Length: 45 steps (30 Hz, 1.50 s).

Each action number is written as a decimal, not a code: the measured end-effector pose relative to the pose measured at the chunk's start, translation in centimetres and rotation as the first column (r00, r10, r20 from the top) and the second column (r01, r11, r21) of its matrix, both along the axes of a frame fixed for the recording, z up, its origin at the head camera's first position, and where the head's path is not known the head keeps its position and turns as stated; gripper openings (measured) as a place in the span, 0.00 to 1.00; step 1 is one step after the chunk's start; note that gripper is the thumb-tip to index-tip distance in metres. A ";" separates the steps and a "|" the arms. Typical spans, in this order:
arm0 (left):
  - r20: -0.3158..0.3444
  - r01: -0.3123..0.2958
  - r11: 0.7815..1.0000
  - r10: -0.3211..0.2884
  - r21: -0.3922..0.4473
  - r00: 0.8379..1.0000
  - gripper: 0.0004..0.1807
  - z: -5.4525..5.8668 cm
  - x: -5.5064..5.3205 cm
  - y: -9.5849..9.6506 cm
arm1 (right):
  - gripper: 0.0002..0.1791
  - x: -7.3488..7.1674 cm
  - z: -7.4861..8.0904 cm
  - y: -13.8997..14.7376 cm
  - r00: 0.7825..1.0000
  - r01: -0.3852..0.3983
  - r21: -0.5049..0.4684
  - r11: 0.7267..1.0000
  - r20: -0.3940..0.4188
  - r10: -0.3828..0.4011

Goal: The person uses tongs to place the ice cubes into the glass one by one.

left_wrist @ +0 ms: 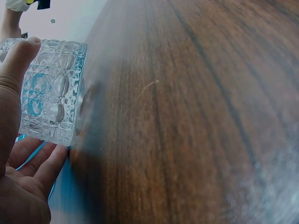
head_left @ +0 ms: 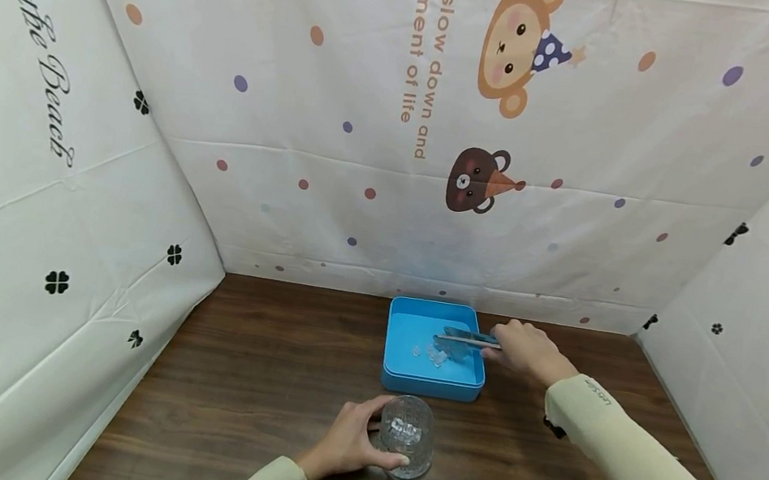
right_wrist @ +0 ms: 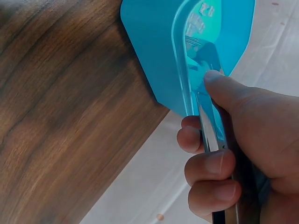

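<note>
My left hand [head_left: 350,442] grips a clear cut-glass tumbler [head_left: 407,432] that stands upright on the wooden table, close to the near side of a blue square tray [head_left: 432,389]. In the left wrist view, thumb and fingers lie on opposite sides of the tumbler [left_wrist: 60,93], whose wall has an embossed pattern. My right hand [head_left: 524,348] holds metal tongs [right_wrist: 209,128] with dark handles, reaching over the tray's right wall. Their ends are down inside the tray, beside several small clear pieces like ice cubes [head_left: 438,357].
The dark wooden table [head_left: 277,373] extends to both sides of the tray. A printed white cloth [head_left: 329,216] rises behind the table, right at the tray's far side. More white cloth walls stand at the left [head_left: 84,329] and right [head_left: 743,364].
</note>
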<state>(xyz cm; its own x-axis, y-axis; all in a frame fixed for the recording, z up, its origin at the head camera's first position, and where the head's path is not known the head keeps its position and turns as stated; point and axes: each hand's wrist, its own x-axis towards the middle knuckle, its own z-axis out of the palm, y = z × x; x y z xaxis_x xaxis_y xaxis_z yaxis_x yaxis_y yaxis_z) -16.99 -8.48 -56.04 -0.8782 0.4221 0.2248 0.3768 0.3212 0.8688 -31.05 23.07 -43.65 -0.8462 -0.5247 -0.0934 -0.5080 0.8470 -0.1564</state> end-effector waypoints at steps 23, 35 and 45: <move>0.003 -0.005 1.000 0.005 -0.007 1.000 0.42 0.0 0.0 0.0 | 0.11 0.2 -0.2 -0.4 1.000 0.025 0.016 1.000 0.007 -0.025; -0.011 -0.004 1.000 0.004 -0.003 1.000 0.42 -0.2 -0.1 0.0 | 0.11 0.1 -0.2 -0.7 0.999 0.043 0.014 0.999 0.017 -0.044; -0.008 -0.006 1.000 0.006 -0.005 1.000 0.42 -0.2 -0.1 -0.1 | 0.08 -0.1 -0.6 -0.4 0.999 0.030 0.004 1.000 0.018 -0.030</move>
